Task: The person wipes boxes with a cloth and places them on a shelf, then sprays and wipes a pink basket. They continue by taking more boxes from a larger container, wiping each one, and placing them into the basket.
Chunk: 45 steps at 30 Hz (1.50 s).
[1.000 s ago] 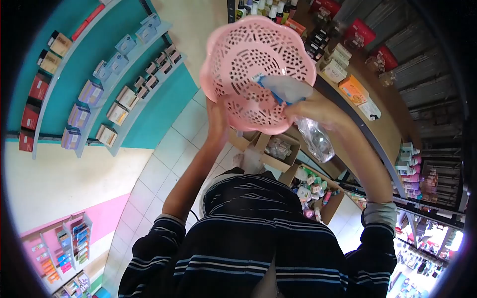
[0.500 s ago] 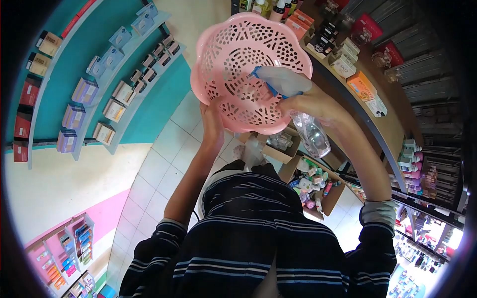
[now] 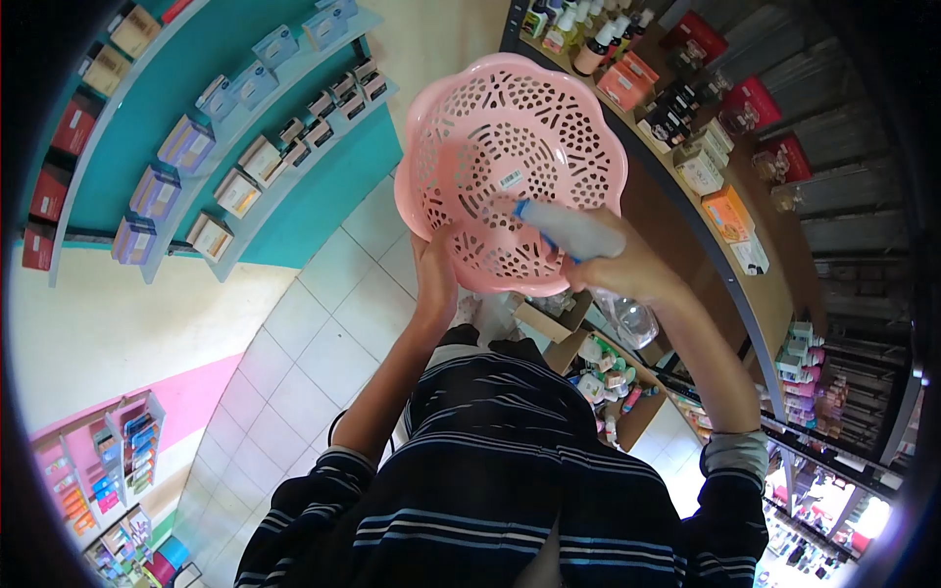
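Observation:
A pink perforated basket with a scalloped rim is held up in front of me, its inside facing me. My left hand grips its lower left rim. In my right hand is a clear spray bottle with a white and blue spray head, which points into the basket. The fingers of that hand are wrapped round the bottle's neck near the lower right rim. A small barcode label shows near the basket's middle.
Curved wall shelves with small boxes stand at the left. At the right, a wooden shelf carries bottles and boxes. Below the basket, on the tiled floor, are open cardboard boxes with assorted bottles.
The basket and both hands sit slightly lower and further right in view, and the surroundings have shifted too. The barcode label now shows. Both hands keep their holds.

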Tool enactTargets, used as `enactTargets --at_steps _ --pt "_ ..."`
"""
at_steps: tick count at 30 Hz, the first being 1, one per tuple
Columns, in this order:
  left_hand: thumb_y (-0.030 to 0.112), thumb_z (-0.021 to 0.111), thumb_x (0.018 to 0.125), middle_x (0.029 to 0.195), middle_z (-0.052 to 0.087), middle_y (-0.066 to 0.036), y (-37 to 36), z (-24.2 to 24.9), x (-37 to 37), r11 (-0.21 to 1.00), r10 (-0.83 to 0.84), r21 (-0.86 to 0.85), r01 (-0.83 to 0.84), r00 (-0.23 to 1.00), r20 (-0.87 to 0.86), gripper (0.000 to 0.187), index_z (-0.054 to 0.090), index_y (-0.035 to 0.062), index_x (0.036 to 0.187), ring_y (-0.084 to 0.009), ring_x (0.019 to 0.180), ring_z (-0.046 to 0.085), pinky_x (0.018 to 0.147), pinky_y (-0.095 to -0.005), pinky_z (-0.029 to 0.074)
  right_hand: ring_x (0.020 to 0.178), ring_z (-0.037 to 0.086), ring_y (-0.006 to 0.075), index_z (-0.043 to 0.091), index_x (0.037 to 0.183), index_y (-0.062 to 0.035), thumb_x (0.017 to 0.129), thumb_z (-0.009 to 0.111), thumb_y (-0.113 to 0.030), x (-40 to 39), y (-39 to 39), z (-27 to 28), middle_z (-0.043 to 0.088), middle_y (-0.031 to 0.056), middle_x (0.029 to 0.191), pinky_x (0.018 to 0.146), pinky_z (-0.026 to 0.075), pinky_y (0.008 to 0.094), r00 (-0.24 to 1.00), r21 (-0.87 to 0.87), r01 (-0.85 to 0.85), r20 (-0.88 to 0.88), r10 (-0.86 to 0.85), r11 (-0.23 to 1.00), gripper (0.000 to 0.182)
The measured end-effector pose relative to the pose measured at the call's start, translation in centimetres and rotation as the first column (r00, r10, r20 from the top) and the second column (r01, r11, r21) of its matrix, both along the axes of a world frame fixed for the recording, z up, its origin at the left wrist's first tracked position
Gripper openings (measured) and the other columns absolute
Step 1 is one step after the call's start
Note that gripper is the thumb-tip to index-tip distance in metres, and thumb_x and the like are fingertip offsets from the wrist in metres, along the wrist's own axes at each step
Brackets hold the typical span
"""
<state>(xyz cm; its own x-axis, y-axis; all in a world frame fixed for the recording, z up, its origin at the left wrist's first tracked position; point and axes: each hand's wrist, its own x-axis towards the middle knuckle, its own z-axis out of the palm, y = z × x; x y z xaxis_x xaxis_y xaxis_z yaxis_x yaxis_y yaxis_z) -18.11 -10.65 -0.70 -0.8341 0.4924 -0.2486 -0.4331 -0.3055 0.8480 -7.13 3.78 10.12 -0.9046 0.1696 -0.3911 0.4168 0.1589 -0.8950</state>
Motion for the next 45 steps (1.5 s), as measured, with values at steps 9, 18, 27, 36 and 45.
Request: enactTargets --at_steps 9,18,27,36,45 --pt "0.008 0.048 0.076 0.113 0.045 -0.014 -2.2 0.2 1.3 0.997 0.071 -0.011 -0.071 0.997 -0.002 0.048 0.033 -0.0029 0.120 -0.0205 0.099 0.046 0.085 -0.0309 0.038 0.067 0.049 0.0126 0.053 0.108 -0.0025 0.053 0.053 0.001 -0.5 -0.2 -0.4 0.052 0.0027 0.079 0.060 0.042 0.0254 0.991 -0.100 0.120 -0.049 -0.125 0.988 0.055" --pt "0.009 0.049 0.078 0.110 0.048 -0.011 -3.6 -0.6 2.3 0.993 0.120 -0.011 -0.120 0.992 0.026 0.042 0.039 -0.0023 0.117 -0.0194 0.097 0.047 0.083 -0.0301 0.039 0.082 0.053 0.0092 0.053 0.115 -0.0041 0.056 0.053 0.002 0.2 2.5 -0.6 0.060 0.0033 0.094 0.074 0.043 0.0228 0.961 0.032 0.262 -0.102 -0.257 0.965 0.059" --pt "0.010 0.051 0.076 0.110 0.049 -0.011 -3.6 -1.8 0.5 0.982 0.171 0.074 -0.171 0.985 0.016 0.043 0.040 -0.0015 0.116 -0.0206 0.099 0.048 0.085 -0.0314 0.039 0.077 0.055 0.0118 0.043 0.122 -0.0070 0.062 0.053 0.006 0.2 3.5 7.6 0.057 0.0047 0.096 0.065 0.045 0.0241 0.835 -0.214 0.340 -0.379 -0.398 0.916 0.062" --pt "0.011 0.050 0.073 0.110 0.048 -0.014 -4.5 -2.1 -0.3 0.967 0.254 0.015 -0.255 0.966 0.053 0.048 0.037 -0.0021 0.117 -0.0243 0.099 0.048 0.085 -0.0342 0.039 0.073 0.056 0.0138 0.057 0.094 -0.0023 0.071 0.062 -0.016 -2.4 15.2 35.2 0.057 0.0041 0.077 0.063 0.047 0.0291 0.303 0.177 0.611 -0.953 -0.022 0.772 0.027" --pt "0.013 0.051 0.067 0.110 0.046 -0.016 -4.2 -2.8 -1.2 0.955 0.295 0.010 -0.297 0.949 0.109 0.058 0.033 -0.0009 0.120 -0.0283 0.100 0.048 0.085 -0.0372 0.039 0.068 0.053 0.0126 0.055 0.087 -0.0058 0.066 0.063 -0.004 -6.8 29.1 40.5 0.054 0.0025 0.075 0.058 0.045 0.0289 0.260 0.099 0.789 -0.948 -0.182 0.606 0.023"
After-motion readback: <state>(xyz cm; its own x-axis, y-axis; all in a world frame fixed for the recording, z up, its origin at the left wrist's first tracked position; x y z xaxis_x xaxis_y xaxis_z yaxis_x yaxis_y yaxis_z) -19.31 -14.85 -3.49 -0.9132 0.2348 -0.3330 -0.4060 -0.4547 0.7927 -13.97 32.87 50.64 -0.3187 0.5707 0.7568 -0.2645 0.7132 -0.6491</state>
